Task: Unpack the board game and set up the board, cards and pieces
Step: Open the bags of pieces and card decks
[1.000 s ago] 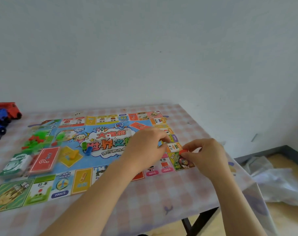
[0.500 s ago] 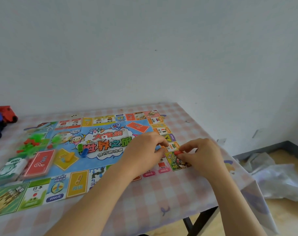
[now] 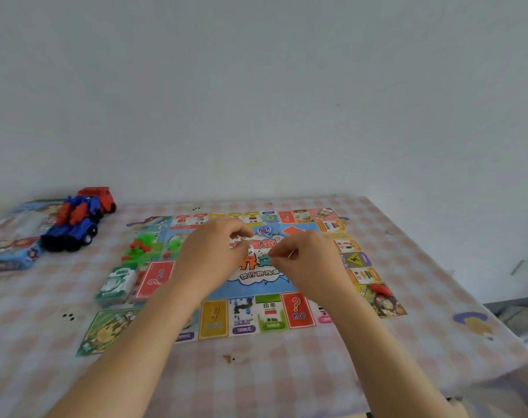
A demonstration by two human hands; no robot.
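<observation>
The colourful game board (image 3: 298, 312) lies flat on the checked table. My left hand (image 3: 214, 257) and my right hand (image 3: 309, 262) hover close together over the board's middle, both with curled fingers. A small white die (image 3: 251, 252) shows between them, right at my left thumb and fingertips; whether it is gripped is unclear. Thumb and forefinger of my right hand meet, with nothing visible between them. A red piece (image 3: 381, 289) lies on the board's near right corner square. A pile of green and red houses (image 3: 140, 248), a red card deck (image 3: 155, 279) and a green-white card pack (image 3: 116, 283) sit on the board's left side.
A blue and red toy truck (image 3: 75, 223) and the game box (image 3: 9, 236) stand at the table's far left. The table edge (image 3: 479, 384) drops off at the right and near side. A plain wall rises behind the table.
The red piece has left my right hand and lies on the corner square. Both hands have moved from that corner to the board's middle, by the die. The view swung left.
</observation>
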